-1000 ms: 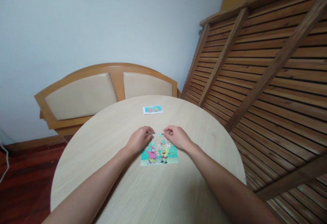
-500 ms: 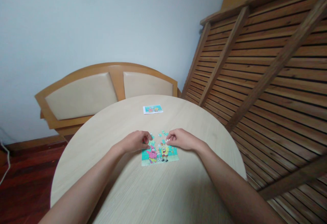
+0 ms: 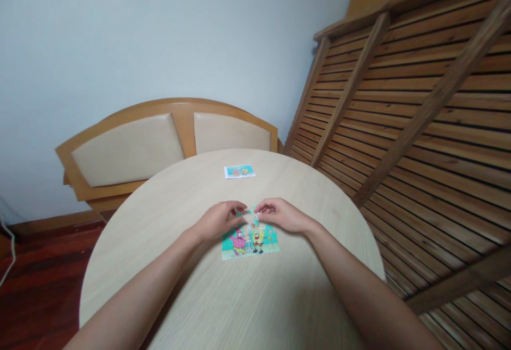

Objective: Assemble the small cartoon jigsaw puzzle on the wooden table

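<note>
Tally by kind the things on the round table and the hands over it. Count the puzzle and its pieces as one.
Puzzle, partly assembled: 1
Picture card: 1
Hands, the left hand and the right hand: 2
Total: 4
The separate pieces are too small and too covered to count.

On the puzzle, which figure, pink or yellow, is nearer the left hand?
The pink figure, just below the left hand; the yellow figure is farther right.
</note>
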Demonstrator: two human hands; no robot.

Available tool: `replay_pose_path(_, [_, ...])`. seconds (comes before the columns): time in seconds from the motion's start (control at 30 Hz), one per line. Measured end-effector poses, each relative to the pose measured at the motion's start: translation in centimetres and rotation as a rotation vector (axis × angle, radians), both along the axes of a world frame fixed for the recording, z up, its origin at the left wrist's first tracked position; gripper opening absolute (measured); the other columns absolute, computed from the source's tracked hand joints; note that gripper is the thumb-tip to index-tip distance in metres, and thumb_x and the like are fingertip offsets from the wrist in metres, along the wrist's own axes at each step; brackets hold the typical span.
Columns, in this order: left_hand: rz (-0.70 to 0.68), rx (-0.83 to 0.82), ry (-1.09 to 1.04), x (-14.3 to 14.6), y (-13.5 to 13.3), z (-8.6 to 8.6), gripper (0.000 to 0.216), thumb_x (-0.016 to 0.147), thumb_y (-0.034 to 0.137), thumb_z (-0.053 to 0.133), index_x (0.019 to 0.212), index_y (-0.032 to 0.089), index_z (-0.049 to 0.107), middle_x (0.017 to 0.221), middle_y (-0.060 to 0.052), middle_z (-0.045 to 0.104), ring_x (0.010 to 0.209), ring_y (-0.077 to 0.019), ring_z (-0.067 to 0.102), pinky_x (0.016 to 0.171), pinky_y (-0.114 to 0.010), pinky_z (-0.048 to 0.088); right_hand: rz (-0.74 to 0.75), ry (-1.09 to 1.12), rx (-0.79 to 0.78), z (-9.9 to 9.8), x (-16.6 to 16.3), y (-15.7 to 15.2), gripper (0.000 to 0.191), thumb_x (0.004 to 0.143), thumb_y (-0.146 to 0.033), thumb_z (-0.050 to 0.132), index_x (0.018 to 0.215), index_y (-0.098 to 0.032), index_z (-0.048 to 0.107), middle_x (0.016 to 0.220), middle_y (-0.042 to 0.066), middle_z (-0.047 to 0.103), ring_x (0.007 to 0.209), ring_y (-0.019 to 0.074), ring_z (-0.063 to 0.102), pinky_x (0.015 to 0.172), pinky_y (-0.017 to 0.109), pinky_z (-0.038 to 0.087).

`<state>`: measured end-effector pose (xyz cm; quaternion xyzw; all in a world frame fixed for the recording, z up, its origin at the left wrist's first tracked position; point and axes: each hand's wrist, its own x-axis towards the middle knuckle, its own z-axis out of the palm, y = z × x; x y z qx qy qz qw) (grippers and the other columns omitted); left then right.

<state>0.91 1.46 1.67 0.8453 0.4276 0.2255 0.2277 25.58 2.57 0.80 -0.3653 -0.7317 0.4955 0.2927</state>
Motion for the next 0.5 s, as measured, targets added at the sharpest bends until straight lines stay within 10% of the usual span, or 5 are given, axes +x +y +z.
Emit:
replay_pose_path(0.37, [0.016, -0.483, -0.419, 1.6, 0.1, -0.6, 0.035, 0.081, 0.045, 0.071, 0.093, 0.012, 0.068, 0.076, -0.005, 0.07, 0.064, -0.0133, 0.06, 0.057, -0.023, 0.045, 0.062, 0.164, -0.039, 0.9, -1.3, -1.3, 0.04, 0.073, -0.047, 0.082, 0.09, -0.015, 0.064, 0.085, 0.003, 0.068, 0.08, 0.0152, 0.064, 0.078, 0.031, 0.049])
replay_pose_path(0.5, [0.059, -0.404, -0.326, 1.3, 0.4, -0.7, 0.034, 0.082, 0.046, 0.069, 0.09, 0.013, 0.068, 0.074, -0.005, 0.07, 0.061, -0.0135, 0.06, 0.055, -0.023, 0.043, 0.139, 0.132, -0.072, 1.4, -0.9, -1.5, 0.037, 0.073, -0.043, 0.083, 0.089, -0.015, 0.065, 0.084, 0.003, 0.069, 0.079, 0.0146, 0.064, 0.076, 0.029, 0.049])
